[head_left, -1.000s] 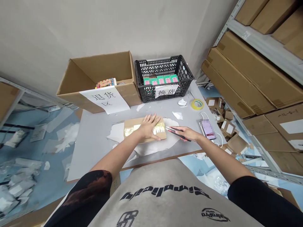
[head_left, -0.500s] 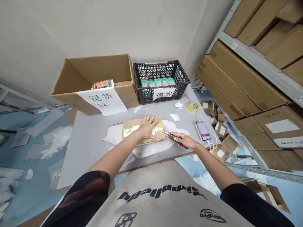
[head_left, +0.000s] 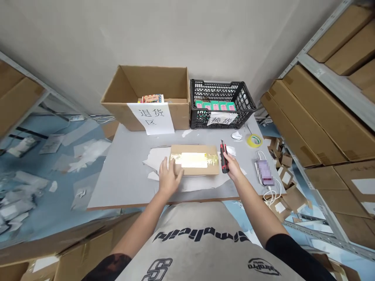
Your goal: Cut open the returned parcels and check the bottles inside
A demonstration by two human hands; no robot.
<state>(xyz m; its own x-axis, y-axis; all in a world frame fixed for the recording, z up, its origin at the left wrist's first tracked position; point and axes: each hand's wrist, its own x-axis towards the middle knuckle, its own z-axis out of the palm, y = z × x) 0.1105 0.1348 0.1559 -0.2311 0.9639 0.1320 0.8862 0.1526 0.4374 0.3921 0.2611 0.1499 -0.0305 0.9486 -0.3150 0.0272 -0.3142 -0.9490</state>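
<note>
head view: left hand (head_left: 169,180) open, fingertips on taped cardboard pkg (head_left: 195,160), mid-frame on bench (head_left: 123,187); right hand (head_left: 233,166) closed round red/black box cutter (head_left: 224,156), just right of pkg. risk: pkg shifts, blade slips toward left hand.

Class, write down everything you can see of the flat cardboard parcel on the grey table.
The flat cardboard parcel is a thin, brown, rectangular package lying flat on the grey table, its long side running across the view. Shiny yellowish tape crosses its top lengthwise, and a bright white patch sits at the middle, though whether label or glare cannot be told. It rests on torn white paper. The fingers of the left hand touch its near left part.
</note>
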